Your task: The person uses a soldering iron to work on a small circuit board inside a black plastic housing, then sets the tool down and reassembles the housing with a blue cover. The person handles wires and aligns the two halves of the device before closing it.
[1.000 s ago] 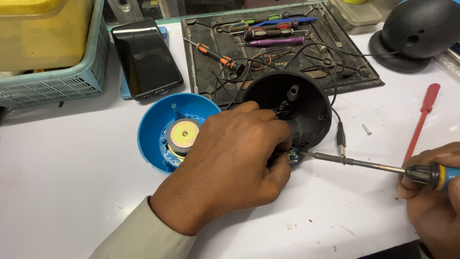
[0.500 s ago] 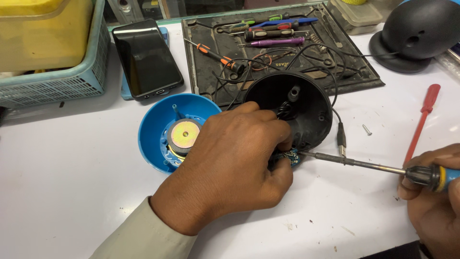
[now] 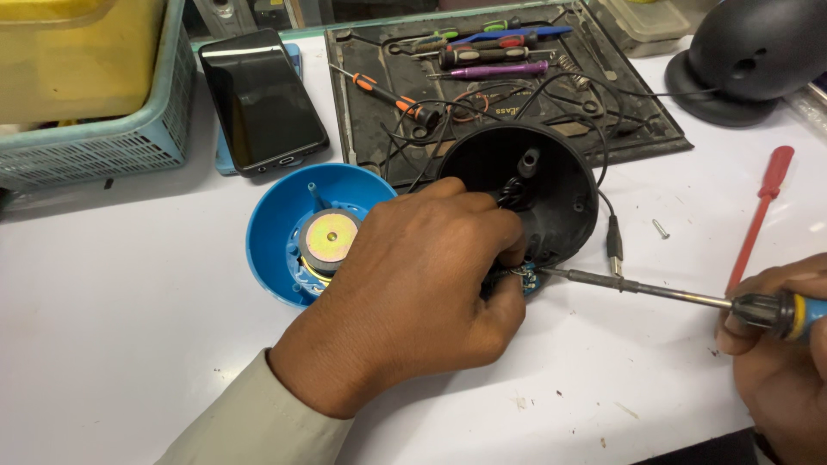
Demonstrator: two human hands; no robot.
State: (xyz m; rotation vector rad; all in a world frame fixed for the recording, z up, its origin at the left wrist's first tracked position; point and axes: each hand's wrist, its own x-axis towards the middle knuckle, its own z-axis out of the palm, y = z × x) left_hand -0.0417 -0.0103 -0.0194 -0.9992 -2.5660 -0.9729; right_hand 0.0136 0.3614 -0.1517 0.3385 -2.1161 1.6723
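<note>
My left hand (image 3: 413, 293) lies curled over a small circuit board (image 3: 521, 277) at the front rim of a round black shell (image 3: 551, 185), pinching the board with its fingertips. My right hand (image 3: 780, 362) at the lower right grips the yellow and blue handle of a soldering iron (image 3: 655, 291), whose tip touches the board. A blue shell half (image 3: 284, 232) with a round speaker magnet (image 3: 329, 238) in it sits just left of my left hand. Black wires run from the black shell toward the tray behind.
A dark tool tray (image 3: 637, 120) at the back holds several screwdrivers. A black phone (image 3: 261, 99) lies at back left beside a pale blue basket (image 3: 103, 146). A red screwdriver (image 3: 762, 211) and a loose screw (image 3: 661, 228) lie at right. A black domed object (image 3: 749, 56) stands at top right.
</note>
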